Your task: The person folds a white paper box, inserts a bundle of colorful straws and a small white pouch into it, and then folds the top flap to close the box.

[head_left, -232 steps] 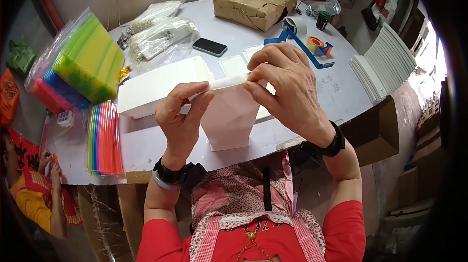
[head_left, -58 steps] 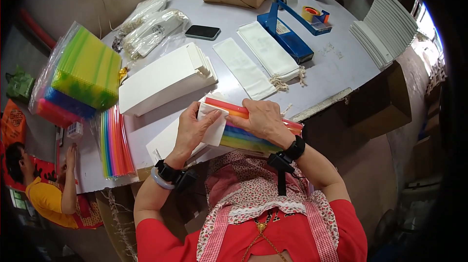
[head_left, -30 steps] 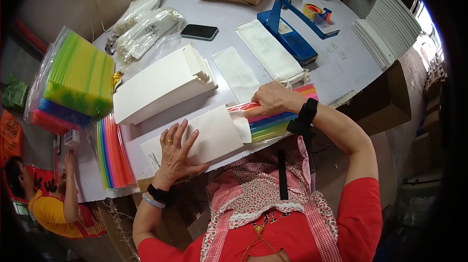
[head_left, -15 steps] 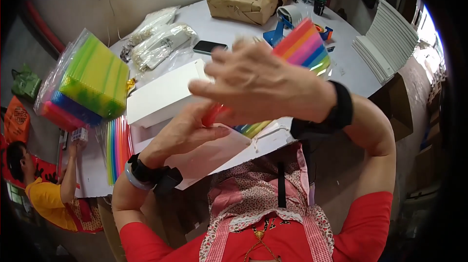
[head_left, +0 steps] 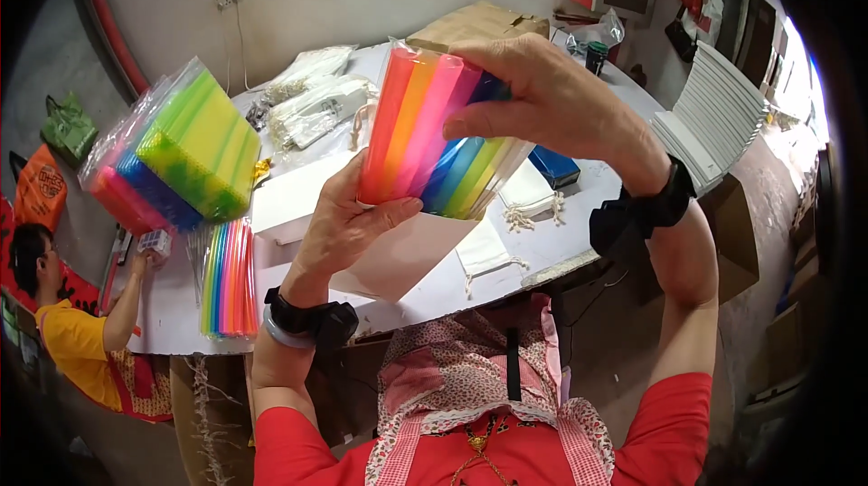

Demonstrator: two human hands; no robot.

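Above the table, a clear pack of rainbow-coloured straws [head_left: 420, 138] is held up between my two hands, slightly tilted. My left hand [head_left: 339, 224] grips its lower left edge, thumb across the front. At the upper right, my right hand [head_left: 533, 79] pinches the pack, its thumb on the front and the other fingers partly hidden. Below the pack lies a pale flat sheet [head_left: 389, 260]. White drawstring pouches [head_left: 488, 253] rest beside the sheet, and a long white box [head_left: 289, 207] sits left of my left hand.
Large bagged bundles of coloured straws [head_left: 194, 147] stand at the left, with another rainbow straw pack [head_left: 228, 278] nearer. A brown paper parcel [head_left: 470, 20] sits at the back. Stacked white sheets [head_left: 710, 120] stand right. A person in yellow [head_left: 77, 350] handles a small box [head_left: 155, 245] at far left.
The straw pack has come upright in front of me, more of it showing. My right hand has moved up and right, from crossing over my left hand to gripping the pack's upper right.
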